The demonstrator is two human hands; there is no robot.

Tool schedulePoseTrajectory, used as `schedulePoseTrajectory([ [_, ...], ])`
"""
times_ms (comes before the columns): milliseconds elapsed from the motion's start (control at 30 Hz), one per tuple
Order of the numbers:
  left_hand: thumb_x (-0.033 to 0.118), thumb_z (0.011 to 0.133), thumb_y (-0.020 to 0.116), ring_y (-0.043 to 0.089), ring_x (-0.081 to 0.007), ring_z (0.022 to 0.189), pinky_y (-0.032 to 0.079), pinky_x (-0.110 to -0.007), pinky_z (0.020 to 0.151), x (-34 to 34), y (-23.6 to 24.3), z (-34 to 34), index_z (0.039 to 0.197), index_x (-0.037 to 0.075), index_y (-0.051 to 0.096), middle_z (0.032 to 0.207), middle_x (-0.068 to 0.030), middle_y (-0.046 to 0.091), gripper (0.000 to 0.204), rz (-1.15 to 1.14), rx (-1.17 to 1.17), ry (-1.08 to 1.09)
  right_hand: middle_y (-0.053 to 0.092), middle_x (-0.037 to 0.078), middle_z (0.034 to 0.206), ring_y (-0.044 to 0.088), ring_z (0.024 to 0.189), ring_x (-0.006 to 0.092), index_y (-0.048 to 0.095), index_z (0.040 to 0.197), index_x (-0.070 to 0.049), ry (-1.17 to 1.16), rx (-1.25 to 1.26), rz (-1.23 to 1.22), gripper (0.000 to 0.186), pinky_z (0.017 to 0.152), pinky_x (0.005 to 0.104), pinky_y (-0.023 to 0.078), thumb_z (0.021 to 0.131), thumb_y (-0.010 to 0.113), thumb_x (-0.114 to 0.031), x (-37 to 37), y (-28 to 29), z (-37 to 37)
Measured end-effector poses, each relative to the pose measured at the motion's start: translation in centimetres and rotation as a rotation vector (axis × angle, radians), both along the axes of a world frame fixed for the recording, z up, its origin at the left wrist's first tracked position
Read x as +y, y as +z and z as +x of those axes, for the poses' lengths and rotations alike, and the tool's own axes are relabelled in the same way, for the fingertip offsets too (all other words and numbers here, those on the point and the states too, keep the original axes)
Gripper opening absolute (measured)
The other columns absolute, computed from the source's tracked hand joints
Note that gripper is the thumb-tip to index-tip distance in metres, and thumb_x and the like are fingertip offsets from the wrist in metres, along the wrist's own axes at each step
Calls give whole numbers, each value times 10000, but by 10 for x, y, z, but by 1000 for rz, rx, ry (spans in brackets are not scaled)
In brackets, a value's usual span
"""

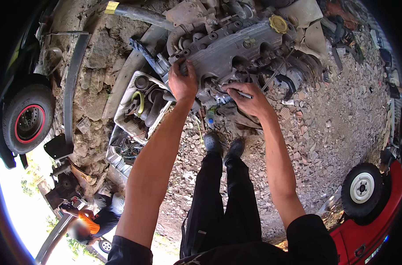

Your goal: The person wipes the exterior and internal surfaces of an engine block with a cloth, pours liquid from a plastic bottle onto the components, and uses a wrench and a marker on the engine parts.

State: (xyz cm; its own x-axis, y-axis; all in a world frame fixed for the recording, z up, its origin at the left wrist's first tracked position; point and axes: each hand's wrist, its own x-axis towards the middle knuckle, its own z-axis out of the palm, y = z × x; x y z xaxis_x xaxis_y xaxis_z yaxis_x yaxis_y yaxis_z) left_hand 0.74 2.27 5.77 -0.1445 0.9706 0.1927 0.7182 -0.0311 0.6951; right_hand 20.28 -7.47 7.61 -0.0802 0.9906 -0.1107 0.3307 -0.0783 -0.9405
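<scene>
A greasy engine [209, 53] with a ribbed grey valve cover and a yellow oil cap [278, 24] lies in front of me. My left hand [183, 83] rests on the cover's left end, thumb and fingers apart, with nothing visible held. Closed around a slim metal tool handle [245, 94], my right hand [248, 100] is at the near side of the engine, below the cover. The tool's working end is hidden among the engine parts, so its exact kind cannot be told. Dark hoses [285, 84] and pipes run just right of that hand.
Left of the engine stands a white crate [121, 115] of used parts. A small plastic bottle [210, 116] and a dirty cloth [236, 115] are below the engine. Gravel [315, 132] covers the ground. A red vehicle [364, 234] is at right; another person [99, 221] is at lower left.
</scene>
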Motion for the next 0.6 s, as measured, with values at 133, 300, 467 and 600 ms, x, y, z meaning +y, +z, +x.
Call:
schedulePoseTrajectory([
  [133,289,915,654,627,-379,991,488,-457,866,2,-2,-1,1042,43,661,1001,-177,675,277,20,-9,-16,736,159,968,725,869,240,720,1067,-38,63,64,-55,183,788,323,547,922,627,-100,0,11,10],
  [300,294,917,649,624,-382,994,483,-458,873,-2,-5,-5,1048,44,655,1006,-176,674,283,48,-3,-23,738,142,1001,717,931,224,712,1086,-43,-54,-8,-50,187,816,328,542,934,643,-128,-19,17,35],
  [467,305,932,647,665,-362,1001,501,-418,872,1,-3,-2,1073,30,680,1036,-184,702,311,39,34,-6,738,140,975,725,890,266,685,1117,-47,-1,58,74,220,784,350,551,926,654,-152,-10,1,16],
  [600,305,911,652,638,-389,957,489,-453,848,4,-6,-1,1018,34,670,994,-185,684,292,87,23,-24,730,149,942,713,835,305,703,1074,-59,67,-75,245,189,730,371,555,903,665,-129,6,-31,-1],
])
